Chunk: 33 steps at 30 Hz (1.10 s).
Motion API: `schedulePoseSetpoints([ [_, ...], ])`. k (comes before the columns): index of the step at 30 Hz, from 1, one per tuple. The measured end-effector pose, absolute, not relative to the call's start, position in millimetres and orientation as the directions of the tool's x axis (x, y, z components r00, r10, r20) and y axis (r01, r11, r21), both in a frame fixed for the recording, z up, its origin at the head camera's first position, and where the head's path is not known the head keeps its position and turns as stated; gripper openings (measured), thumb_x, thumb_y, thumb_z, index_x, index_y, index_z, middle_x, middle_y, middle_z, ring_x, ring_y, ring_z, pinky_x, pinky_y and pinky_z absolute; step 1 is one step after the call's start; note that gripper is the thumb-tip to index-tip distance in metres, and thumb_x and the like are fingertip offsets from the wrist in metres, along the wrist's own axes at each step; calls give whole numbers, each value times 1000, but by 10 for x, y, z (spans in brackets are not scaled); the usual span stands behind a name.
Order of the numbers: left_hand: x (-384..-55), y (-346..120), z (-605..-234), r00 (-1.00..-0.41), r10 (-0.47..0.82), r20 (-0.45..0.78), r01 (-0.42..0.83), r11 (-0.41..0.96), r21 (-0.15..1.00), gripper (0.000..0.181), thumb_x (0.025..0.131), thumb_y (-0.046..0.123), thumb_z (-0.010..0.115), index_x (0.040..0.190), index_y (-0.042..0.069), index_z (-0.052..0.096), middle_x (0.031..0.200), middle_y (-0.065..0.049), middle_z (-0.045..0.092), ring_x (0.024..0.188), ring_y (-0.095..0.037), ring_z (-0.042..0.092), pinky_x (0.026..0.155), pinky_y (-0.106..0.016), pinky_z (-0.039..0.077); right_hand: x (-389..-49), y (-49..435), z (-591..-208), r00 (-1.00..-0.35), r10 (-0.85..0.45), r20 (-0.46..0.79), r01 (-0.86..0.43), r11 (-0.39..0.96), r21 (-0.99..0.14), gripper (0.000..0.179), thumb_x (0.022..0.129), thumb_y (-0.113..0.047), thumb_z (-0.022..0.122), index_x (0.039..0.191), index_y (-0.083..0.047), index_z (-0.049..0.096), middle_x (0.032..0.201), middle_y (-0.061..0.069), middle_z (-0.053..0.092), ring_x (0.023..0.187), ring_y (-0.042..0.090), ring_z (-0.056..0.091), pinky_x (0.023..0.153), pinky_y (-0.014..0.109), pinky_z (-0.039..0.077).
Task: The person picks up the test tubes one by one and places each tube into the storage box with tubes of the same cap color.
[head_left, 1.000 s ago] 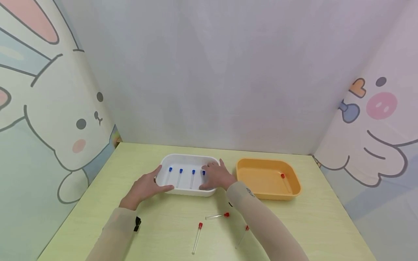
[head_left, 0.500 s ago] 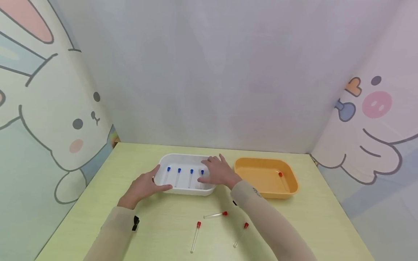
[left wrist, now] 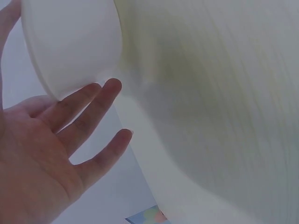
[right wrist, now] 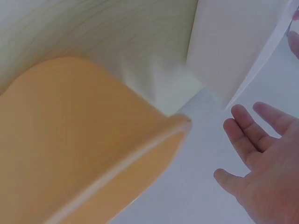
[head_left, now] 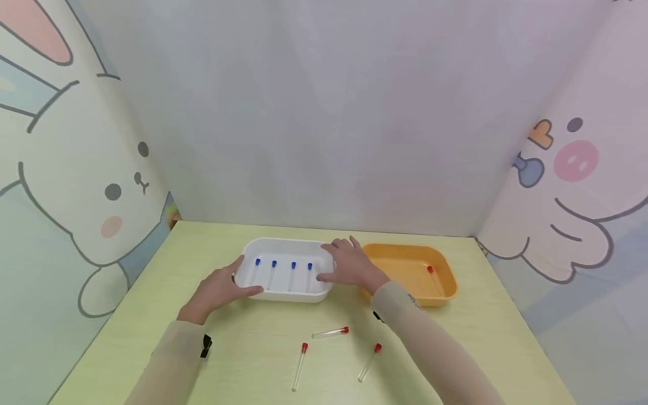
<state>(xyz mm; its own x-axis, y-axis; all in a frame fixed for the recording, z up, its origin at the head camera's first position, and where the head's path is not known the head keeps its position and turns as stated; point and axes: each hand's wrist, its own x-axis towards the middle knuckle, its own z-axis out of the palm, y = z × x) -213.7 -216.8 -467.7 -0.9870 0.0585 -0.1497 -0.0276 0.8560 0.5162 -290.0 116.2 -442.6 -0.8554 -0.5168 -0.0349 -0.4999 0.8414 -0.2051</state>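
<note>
A white plastic tray [head_left: 288, 296] lies on the table with several blue-capped test tubes [head_left: 293, 265] in a row inside it. My left hand [head_left: 217, 289] rests on its left end, thumb over the front rim and straight, spread fingers along the outer wall [left wrist: 74, 37]. At the opposite end my right hand [head_left: 351, 265] spans the right rim, holding nothing, thumb and fingers apart. The right wrist view shows its relaxed fingers [right wrist: 243, 135] right at the tray's edge. To the right, an orange tray [head_left: 400, 253] contains one red-capped test tube [head_left: 433, 275].
On the table in front of the trays lie three red-capped test tubes: one nearly crosswise [head_left: 331, 333], one slanted tube [head_left: 299, 365] at the middle, another tube [head_left: 369, 363] beside the right forearm. A pale wall [head_left: 324, 140] stands behind the table, with printed cartoon panels on both sides.
My right hand has drawn back from the rightmost blue-capped tube to the tray's right rim, uncovering that tube. My left hand has kept its place. The view has shifted slightly.
</note>
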Motion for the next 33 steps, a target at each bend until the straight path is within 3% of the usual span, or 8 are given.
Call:
schedulePoseSetpoints([
  [6, -2152, -2189, -4708, -988, 62, -145, -22, 857, 515, 124, 78, 71, 77, 163, 1, 21, 154, -31, 48, 117, -34, 59, 91, -49, 52, -2844, 1277, -4374, -868, -496, -31, -477, 848, -232, 84, 86, -62, 73, 153, -17, 49, 152, 11, 54, 145, 33, 43, 130, 58, 10],
  [11, -2160, -2178, -4690, -992, 117, -38, 83, 865, 495, 118, 78, 65, 80, 157, -7, 31, 159, -33, 39, 127, -45, 56, 98, -59, 51, -2794, 1381, -4316, -877, -480, -17, -462, 853, -242, 83, 85, -61, 74, 152, -18, 50, 151, 11, 55, 144, 33, 44, 130, 59, 11],
  [15, -2195, -2153, -4681, -991, 128, 25, 125, 881, 457, 113, 78, 62, 80, 151, -12, 37, 163, -38, 24, 136, -58, 45, 105, -72, 40, -2766, 1480, -4288, -881, -474, -3, -461, 858, -227, 86, 85, -64, 73, 153, -17, 49, 152, 11, 55, 144, 33, 45, 129, 60, 14],
  [19, -2223, -2129, -4688, -991, 114, 71, 134, 889, 438, 109, 79, 62, 79, 149, -12, 40, 164, -38, 18, 138, -60, 41, 108, -79, 31, -2751, 1564, -4287, -884, -468, 12, -459, 862, -215, 87, 85, -64, 73, 153, -17, 49, 151, 12, 55, 144, 33, 46, 129, 60, 14],
  [26, -2196, -2058, -4614, -982, 120, 148, 173, 885, 433, 103, 79, 60, 80, 149, -6, 44, 166, -33, 23, 145, -54, 35, 111, -78, 27, -2700, 1688, -4235, -892, -452, 20, -442, 863, -245, 86, 86, -62, 73, 154, -16, 48, 151, 13, 55, 144, 34, 47, 129, 61, 13],
  [33, -2116, -1946, -4524, -966, 159, 202, 236, 863, 447, 94, 79, 54, 82, 146, -4, 49, 159, -28, 42, 145, -49, 39, 115, -71, 31, -2654, 1873, -4233, -900, -436, 28, -427, 865, -263, 83, 88, -59, 72, 153, -13, 48, 151, 14, 55, 143, 35, 47, 128, 62, 13],
])
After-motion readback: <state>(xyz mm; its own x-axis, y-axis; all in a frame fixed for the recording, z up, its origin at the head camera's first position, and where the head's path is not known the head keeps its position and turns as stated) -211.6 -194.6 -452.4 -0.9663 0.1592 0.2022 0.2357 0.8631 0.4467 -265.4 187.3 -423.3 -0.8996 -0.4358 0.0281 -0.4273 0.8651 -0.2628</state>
